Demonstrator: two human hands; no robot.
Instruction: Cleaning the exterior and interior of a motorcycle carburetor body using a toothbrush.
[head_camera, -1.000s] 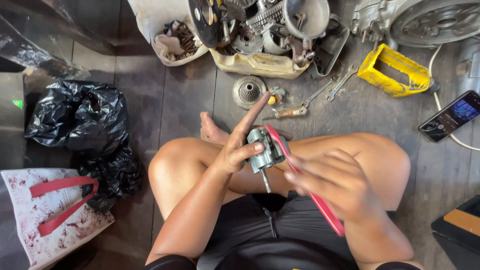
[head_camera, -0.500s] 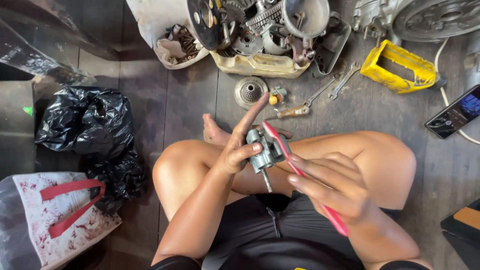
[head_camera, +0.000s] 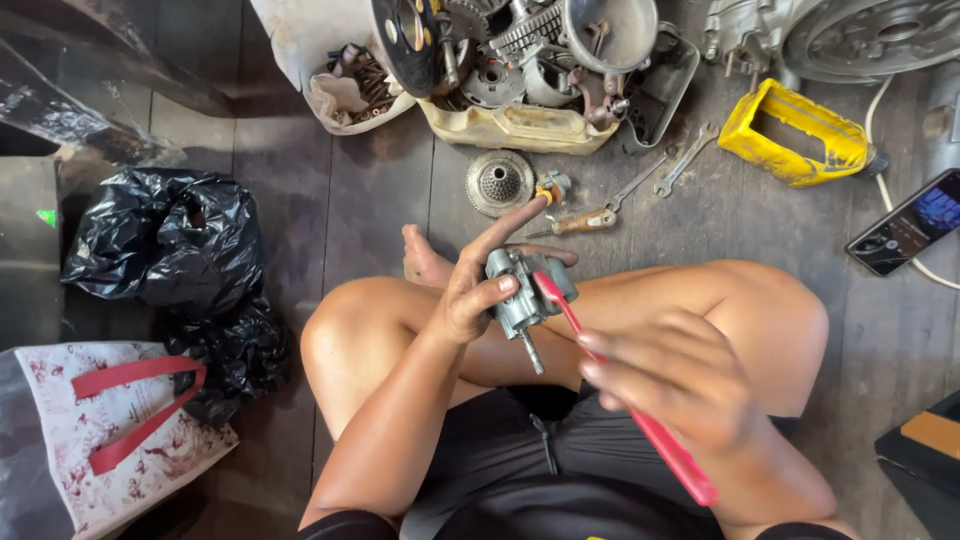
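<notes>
I sit cross-legged on a dark wooden floor. My left hand (head_camera: 478, 285) grips a small grey metal engine part, like a carburetor (head_camera: 524, 290), above my knees, with the index finger stretched out. My right hand (head_camera: 668, 382) holds a red toothbrush (head_camera: 640, 410) by its handle. The brush head rests against the top of the metal part.
A round perforated metal piece (head_camera: 499, 182), a screwdriver (head_camera: 580, 222) and two wrenches (head_camera: 668, 172) lie ahead of my feet. Behind them stand a tray of engine parts (head_camera: 520, 125) and a yellow container (head_camera: 795, 135). A phone (head_camera: 908, 222) lies right; a black bag (head_camera: 165, 235) and patterned bag (head_camera: 95, 435) left.
Both hands stay on the metal part and toothbrush, with the brush shifting slightly against it. The view has tilted a little.
</notes>
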